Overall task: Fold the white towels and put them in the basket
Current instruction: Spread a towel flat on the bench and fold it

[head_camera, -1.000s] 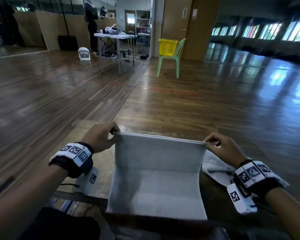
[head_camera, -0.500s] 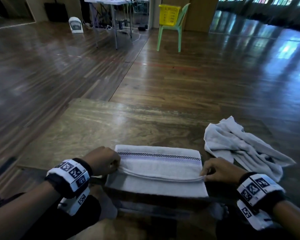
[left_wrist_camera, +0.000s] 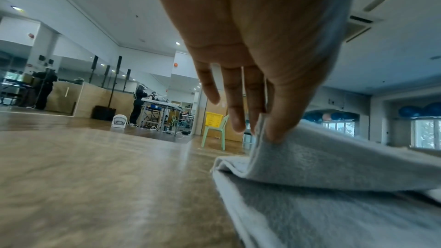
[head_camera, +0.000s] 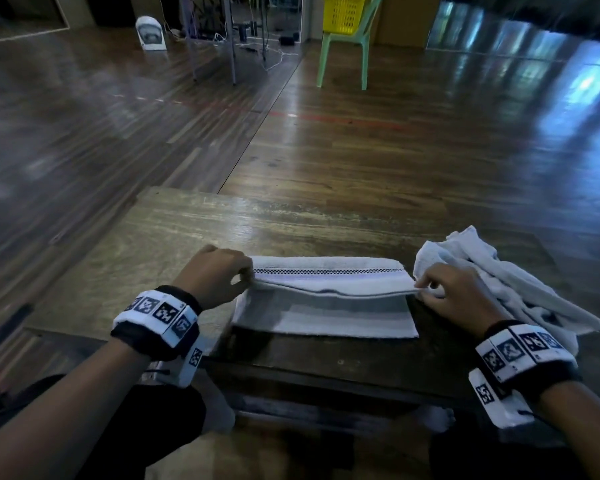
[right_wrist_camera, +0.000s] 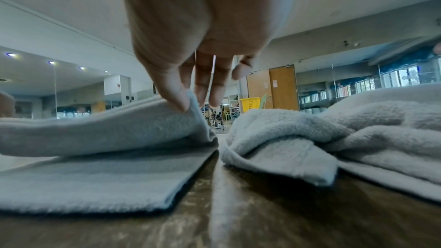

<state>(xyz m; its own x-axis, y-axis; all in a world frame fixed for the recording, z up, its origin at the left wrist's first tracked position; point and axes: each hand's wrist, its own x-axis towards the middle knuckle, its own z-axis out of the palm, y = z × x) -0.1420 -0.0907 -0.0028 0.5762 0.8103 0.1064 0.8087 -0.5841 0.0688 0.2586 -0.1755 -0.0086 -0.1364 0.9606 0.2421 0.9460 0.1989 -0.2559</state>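
A white towel [head_camera: 326,306] with a checked band lies half folded on the wooden table [head_camera: 187,230]. Its upper layer is raised a little above the lower one. My left hand [head_camera: 219,275] pinches the left corner of that upper layer [left_wrist_camera: 310,159] between thumb and fingers. My right hand [head_camera: 454,292] pinches the right corner [right_wrist_camera: 133,125] the same way. A second white towel [head_camera: 499,275] lies crumpled on the table just right of my right hand [right_wrist_camera: 334,135]. The yellow basket [head_camera: 343,12] stands on a green chair [head_camera: 343,53] far across the room.
The table's near edge [head_camera: 326,362] runs just below the towel. A white fan [head_camera: 149,32] and a metal-legged table [head_camera: 229,36] with cables stand on the wooden floor at the back. People stand far off in the left wrist view [left_wrist_camera: 45,90].
The towel's top edge came down from an upright hold and now moves forward over the lower layer. Both hands moved with it, away from me. The head view tilted down.
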